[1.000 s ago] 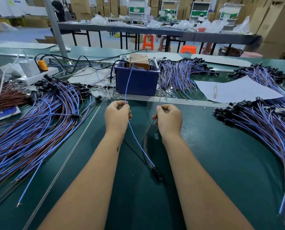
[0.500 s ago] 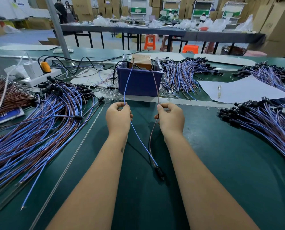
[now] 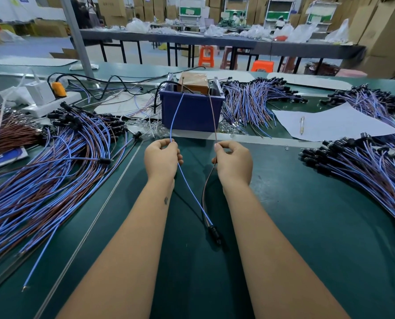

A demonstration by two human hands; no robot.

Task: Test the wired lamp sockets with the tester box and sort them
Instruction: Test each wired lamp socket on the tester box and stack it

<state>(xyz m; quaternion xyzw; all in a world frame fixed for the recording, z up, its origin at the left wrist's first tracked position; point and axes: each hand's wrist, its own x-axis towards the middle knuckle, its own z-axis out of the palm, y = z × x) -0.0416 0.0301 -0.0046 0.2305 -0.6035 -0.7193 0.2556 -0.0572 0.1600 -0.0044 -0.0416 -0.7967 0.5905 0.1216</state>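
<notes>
My left hand pinches the blue wire of one lamp socket. My right hand pinches that socket's brown wire. Both wires run up from my fingers to the top of the tester box, a brown box standing inside a blue bin. Below my hands the two wires join at the black socket, which lies on the green table between my forearms.
A large heap of wired sockets covers the table on the left, and another heap on the right. More sockets lie behind the bin. A white paper sheet with a pen sits at right. A power strip stands far left.
The brown wire, slack beside my right hand a second ago, now stretches up to the tester box. The blue wire stays on the box. Both hands have barely shifted.
</notes>
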